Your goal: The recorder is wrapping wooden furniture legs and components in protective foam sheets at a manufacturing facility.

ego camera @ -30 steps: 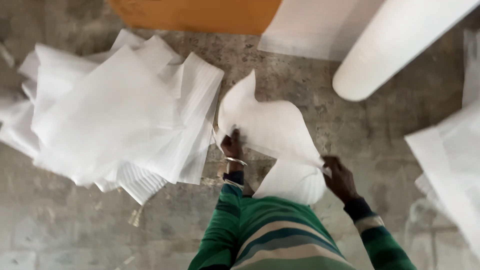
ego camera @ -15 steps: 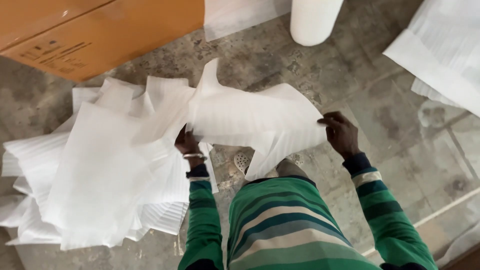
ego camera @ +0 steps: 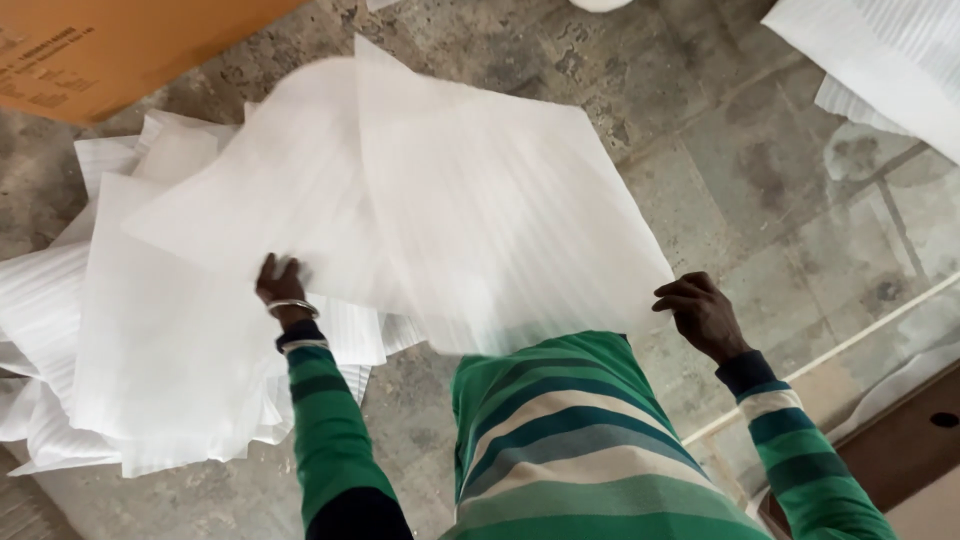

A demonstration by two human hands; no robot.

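Observation:
A large white foam sheet (ego camera: 470,200) is spread out in the air over the floor in front of me. My left hand (ego camera: 280,285) grips its near left edge, with a metal bangle on the wrist. My right hand (ego camera: 698,310) pinches the sheet's near right corner. Below and to the left lies a pile of white foam sheets (ego camera: 130,360) on the concrete floor; the held sheet overlaps its top. Both my arms wear green striped sleeves.
A brown cardboard box (ego camera: 110,45) lies at the top left. More white foam sheets (ego camera: 890,70) lie at the top right. The stained concrete floor (ego camera: 790,200) shows on the right, with a brown board (ego camera: 900,440) at the lower right corner.
The crumpled sheet has been unfolded and spread wide between my hands. My view has shifted, so the white roll at the top has nearly left the frame.

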